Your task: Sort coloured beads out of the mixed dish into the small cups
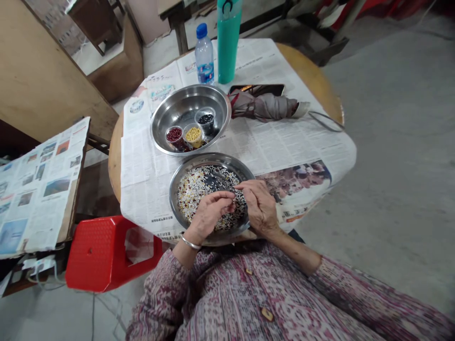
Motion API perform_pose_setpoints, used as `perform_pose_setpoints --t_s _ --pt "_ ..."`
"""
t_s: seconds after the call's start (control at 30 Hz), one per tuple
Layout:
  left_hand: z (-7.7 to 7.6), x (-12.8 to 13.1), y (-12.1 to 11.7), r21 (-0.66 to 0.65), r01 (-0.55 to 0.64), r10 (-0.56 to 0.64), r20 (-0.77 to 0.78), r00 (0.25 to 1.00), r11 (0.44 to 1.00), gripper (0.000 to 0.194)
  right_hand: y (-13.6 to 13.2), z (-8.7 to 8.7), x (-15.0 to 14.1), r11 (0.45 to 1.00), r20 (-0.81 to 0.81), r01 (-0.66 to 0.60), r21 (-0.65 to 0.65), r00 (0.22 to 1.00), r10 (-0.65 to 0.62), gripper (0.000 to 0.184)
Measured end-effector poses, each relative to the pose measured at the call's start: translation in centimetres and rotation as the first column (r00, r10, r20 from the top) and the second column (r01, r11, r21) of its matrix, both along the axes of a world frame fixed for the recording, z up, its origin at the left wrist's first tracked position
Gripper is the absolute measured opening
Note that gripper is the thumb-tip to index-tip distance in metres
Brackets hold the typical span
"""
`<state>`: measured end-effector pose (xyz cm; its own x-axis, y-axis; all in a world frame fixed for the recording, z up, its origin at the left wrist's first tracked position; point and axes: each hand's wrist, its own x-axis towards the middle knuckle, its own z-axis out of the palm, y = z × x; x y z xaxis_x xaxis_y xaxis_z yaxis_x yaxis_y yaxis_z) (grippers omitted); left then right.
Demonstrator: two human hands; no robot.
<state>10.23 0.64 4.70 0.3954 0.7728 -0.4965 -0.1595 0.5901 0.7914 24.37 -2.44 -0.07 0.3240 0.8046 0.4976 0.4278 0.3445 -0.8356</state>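
Both hands are over a shallow steel basin (173,199) of mixed white grains and red, yellow and black beans (192,187). My left hand (209,212) has thumb and fingertips pinched together above the near part of the mix. Its bracelet shows at the wrist. Close by, my right hand (261,206) is curled at the right rim, thumb and forefinger together. Anything between the fingertips is too small to make out. Behind stands a larger steel basin (159,102) with three clear cups: red beans (174,134), yellow beans (193,134) and black beans (205,119).
Newspaper (142,180) covers the round table. At its back stand a water bottle (204,57) and a teal bottle (228,47). A phone (275,89) lies by a folded grey umbrella (266,106). A red stool (92,255) and a newspaper-covered side table (42,184) are at left.
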Motion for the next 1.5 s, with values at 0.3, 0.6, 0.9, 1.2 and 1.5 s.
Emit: perform_pose_setpoints --t_s 0.3,0.6,0.9,1.2,1.5 --pt "0.4 0.1 -0.3 -0.193 -0.115 0.153 0.193 0.969 0.974 0.02 0.0 -0.1 0.0 1.0 0.008 0.002 0.0 1.0 -0.002 0.028" --pt "0.9 -0.1 -0.5 -0.208 -0.212 0.256 0.211 0.944 0.955 0.019 0.0 0.0 0.1 1.0 0.03 -0.009 0.008 1.0 0.008 0.026" --pt "1.0 -0.2 -0.7 -0.119 -0.223 0.248 0.271 0.93 0.967 0.043 0.0 0.0 0.0 1.0 0.017 -0.004 0.009 1.0 0.004 0.026" --pt "1.4 0.1 -0.8 -0.037 -0.249 0.251 0.227 0.941 0.968 0.034 0.0 -0.1 0.0 1.0 0.006 0.003 -0.031 1.0 -0.003 0.026" --pt "1.9 0.3 -0.6 -0.001 -0.26 0.254 0.214 0.943 0.966 0.028 0.0 0.1 0.0 1.0 0.013 -0.004 -0.008 1.0 0.005 0.024"
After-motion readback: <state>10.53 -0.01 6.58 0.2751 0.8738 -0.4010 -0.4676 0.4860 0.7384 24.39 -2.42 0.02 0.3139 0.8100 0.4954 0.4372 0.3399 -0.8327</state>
